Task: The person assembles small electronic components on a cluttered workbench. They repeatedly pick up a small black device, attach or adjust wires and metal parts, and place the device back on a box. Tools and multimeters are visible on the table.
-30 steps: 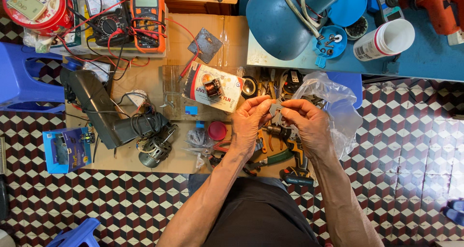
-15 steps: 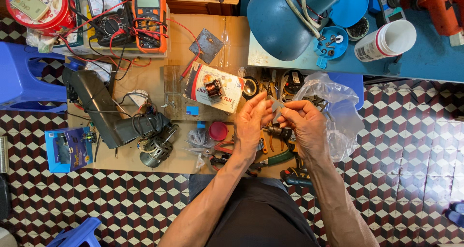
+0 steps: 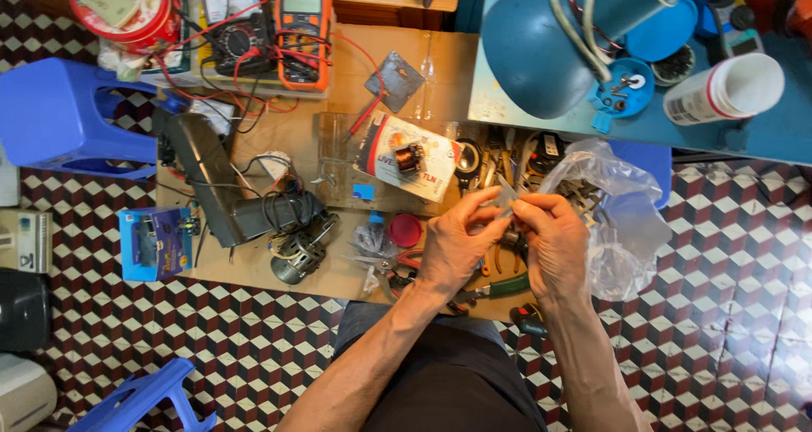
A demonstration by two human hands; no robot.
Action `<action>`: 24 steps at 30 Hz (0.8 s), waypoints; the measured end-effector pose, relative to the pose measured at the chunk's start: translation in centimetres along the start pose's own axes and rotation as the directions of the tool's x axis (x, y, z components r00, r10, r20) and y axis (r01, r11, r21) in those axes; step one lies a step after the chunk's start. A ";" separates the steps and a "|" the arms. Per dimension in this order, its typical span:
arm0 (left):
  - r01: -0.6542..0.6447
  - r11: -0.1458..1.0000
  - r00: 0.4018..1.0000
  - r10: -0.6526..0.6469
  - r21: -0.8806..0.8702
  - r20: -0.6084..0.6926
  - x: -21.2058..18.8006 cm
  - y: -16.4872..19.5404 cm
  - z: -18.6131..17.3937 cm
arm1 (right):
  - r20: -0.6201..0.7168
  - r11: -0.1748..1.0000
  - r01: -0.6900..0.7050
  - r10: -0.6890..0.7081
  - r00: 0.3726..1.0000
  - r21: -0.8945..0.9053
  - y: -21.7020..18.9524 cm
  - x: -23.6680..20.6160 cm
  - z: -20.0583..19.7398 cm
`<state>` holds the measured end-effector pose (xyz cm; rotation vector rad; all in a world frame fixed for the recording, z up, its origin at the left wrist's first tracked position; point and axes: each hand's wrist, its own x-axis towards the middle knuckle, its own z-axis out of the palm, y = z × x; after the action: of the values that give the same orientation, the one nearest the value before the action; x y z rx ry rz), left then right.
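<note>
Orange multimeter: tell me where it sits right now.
In the head view, the orange multimeter lies at the top left of the cardboard mat, beside a black meter, far from both hands.

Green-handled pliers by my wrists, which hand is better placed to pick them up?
Probably the right hand: the green-handled pliers lie just beneath it, handle toward that side. The left hand sits farther off. Both hands pinch a small clear part, so one must let go.
</note>
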<state>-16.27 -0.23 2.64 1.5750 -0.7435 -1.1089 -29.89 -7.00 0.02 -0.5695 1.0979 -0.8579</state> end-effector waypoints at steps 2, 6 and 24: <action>-0.125 0.991 0.992 0.125 0.046 0.008 -0.8 0.3 -0.7 | -0.003 1.000 0.012 -0.012 1.000 -0.001 0.1 -0.7 0.2; -0.177 0.969 0.984 0.171 0.174 0.047 -2.1 0.6 -2.9 | -0.032 0.999 -0.013 0.012 0.999 -0.031 0.6 -2.7 0.6; -0.321 0.921 0.947 0.306 0.223 0.100 -4.8 -1.5 -18.5 | -0.102 0.887 -0.334 0.318 0.943 -0.319 6.1 -7.5 10.4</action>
<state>-1.18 11.55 3.52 1.5517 -1.1635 -0.8596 -19.87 2.52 3.14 -0.6223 1.3494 -0.3933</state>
